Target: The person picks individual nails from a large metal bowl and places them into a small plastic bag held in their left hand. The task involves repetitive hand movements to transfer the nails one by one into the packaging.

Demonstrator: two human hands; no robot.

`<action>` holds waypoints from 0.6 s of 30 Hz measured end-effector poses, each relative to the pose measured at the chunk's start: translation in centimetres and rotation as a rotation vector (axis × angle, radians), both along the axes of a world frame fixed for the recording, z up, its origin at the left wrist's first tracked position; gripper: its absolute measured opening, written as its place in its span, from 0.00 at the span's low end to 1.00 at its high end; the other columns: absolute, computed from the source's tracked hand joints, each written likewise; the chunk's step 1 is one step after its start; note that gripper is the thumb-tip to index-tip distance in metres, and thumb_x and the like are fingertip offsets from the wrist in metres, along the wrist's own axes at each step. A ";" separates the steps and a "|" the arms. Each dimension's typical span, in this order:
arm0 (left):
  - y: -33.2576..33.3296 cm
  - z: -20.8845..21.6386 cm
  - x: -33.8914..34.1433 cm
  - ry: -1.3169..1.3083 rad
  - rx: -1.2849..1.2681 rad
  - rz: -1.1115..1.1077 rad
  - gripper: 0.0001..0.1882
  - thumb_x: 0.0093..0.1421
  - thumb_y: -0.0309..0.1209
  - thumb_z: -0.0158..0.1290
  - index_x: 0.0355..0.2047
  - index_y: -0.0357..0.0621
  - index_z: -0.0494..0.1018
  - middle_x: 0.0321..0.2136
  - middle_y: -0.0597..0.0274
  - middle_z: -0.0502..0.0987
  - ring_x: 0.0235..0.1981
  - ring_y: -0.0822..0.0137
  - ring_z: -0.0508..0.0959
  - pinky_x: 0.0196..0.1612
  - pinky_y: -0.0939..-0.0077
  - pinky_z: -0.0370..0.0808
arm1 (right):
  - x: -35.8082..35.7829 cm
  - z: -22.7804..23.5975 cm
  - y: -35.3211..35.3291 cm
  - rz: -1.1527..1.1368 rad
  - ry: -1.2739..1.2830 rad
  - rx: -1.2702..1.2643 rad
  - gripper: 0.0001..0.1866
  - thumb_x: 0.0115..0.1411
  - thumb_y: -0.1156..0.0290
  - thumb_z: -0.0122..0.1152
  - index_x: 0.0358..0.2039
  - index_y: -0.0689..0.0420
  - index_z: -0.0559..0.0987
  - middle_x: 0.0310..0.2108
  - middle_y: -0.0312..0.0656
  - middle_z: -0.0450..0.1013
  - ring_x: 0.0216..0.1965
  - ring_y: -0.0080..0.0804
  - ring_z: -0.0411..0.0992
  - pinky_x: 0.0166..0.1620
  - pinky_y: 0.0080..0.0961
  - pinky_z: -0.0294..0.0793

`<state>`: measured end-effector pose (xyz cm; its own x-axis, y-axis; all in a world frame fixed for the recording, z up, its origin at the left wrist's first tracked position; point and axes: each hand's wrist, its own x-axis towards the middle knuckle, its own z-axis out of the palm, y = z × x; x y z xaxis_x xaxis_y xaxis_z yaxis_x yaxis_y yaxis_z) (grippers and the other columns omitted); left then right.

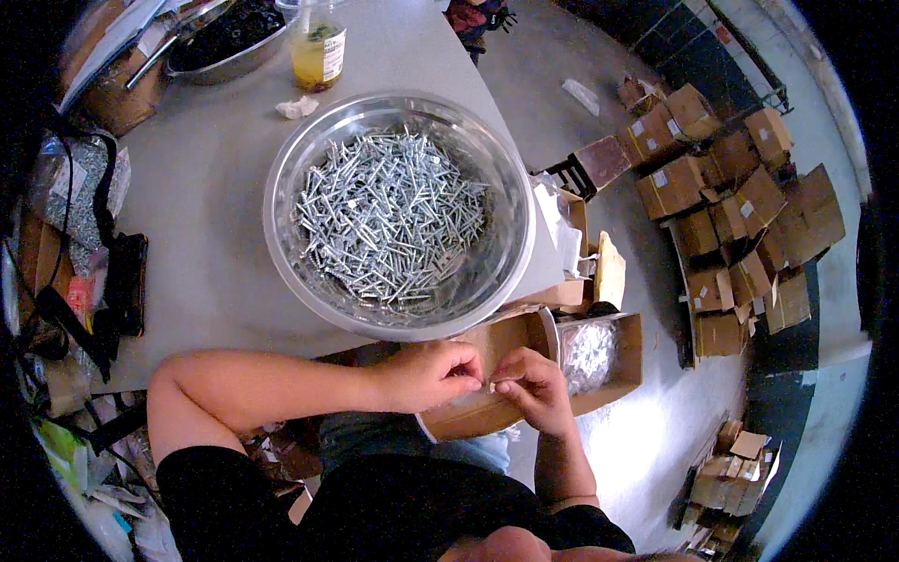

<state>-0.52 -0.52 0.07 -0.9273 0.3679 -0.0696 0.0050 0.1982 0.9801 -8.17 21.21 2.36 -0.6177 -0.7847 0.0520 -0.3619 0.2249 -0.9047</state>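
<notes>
My left hand (438, 377) and my right hand (536, 386) meet fingertip to fingertip over an open cardboard box (479, 417). Both are closed in a pinch; whatever sits between the fingers is too small and too hidden to name. Just beyond them, a wide steel bowl (281, 229) stands on the grey table (201, 281), holding a heap of silvery screws (398, 215). Beside my right hand, shiny clear plastic bags (590, 354) lie in the box's right section.
A plastic cup with yellow drink (316, 58) and crumpled tissue (297, 108) stand behind the bowl. Far left are a metal basin (229, 51), a bag of small metal parts (84, 187) and a black device (129, 281). Stacked cartons (721, 215) line the right wall.
</notes>
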 end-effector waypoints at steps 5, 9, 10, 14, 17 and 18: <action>0.9 -1.4 0.2 -0.038 0.272 0.107 0.09 0.59 0.28 0.51 0.39 0.39 0.74 0.32 0.57 0.77 0.34 0.59 0.77 0.41 0.68 0.72 | -1.9 1.7 0.0 -0.147 0.238 0.161 0.09 0.48 0.76 0.67 0.31 0.57 0.79 0.34 0.45 0.75 0.37 0.43 0.74 0.42 0.34 0.74; 0.8 -1.0 0.5 0.230 -0.102 0.008 0.13 0.59 0.23 0.46 0.45 0.38 0.71 0.34 0.51 0.75 0.39 0.53 0.76 0.45 0.63 0.71 | -3.6 6.6 -4.8 -0.035 0.685 0.099 0.14 0.47 0.75 0.66 0.36 0.59 0.78 0.36 0.44 0.73 0.39 0.43 0.72 0.43 0.33 0.70; 0.9 -0.7 0.5 0.213 -0.174 -0.061 0.14 0.59 0.22 0.45 0.46 0.38 0.71 0.37 0.50 0.75 0.42 0.52 0.75 0.47 0.63 0.70 | -3.8 7.8 -5.8 0.040 0.738 0.089 0.16 0.47 0.72 0.67 0.38 0.59 0.78 0.38 0.44 0.73 0.41 0.44 0.71 0.45 0.34 0.70; 1.9 -2.7 1.0 0.248 0.048 0.127 0.16 0.60 0.24 0.46 0.49 0.40 0.70 0.45 0.50 0.73 0.50 0.52 0.72 0.55 0.62 0.66 | -3.6 9.2 -11.1 0.411 0.792 0.201 0.24 0.50 0.57 0.65 0.44 0.57 0.77 0.44 0.44 0.73 0.46 0.45 0.71 0.48 0.39 0.69; 2.6 -4.7 0.8 0.191 0.134 0.177 0.15 0.61 0.28 0.47 0.48 0.41 0.70 0.44 0.51 0.74 0.49 0.53 0.73 0.55 0.62 0.67 | -3.3 8.9 -13.2 0.536 0.808 0.307 0.26 0.52 0.50 0.61 0.45 0.55 0.76 0.43 0.44 0.74 0.45 0.44 0.72 0.47 0.40 0.71; 2.5 -4.8 0.6 0.193 0.119 0.207 0.14 0.61 0.29 0.48 0.47 0.41 0.71 0.44 0.51 0.74 0.48 0.53 0.73 0.55 0.63 0.67 | -3.2 8.9 -13.4 0.563 0.797 0.344 0.25 0.53 0.49 0.60 0.44 0.55 0.76 0.43 0.44 0.74 0.45 0.44 0.72 0.47 0.40 0.71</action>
<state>0.13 1.99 -4.77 -0.9754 0.1643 0.1473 0.1648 0.0984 0.9814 -11.32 7.83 11.29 -0.0409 -0.9992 0.0031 -0.9607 0.0385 -0.2749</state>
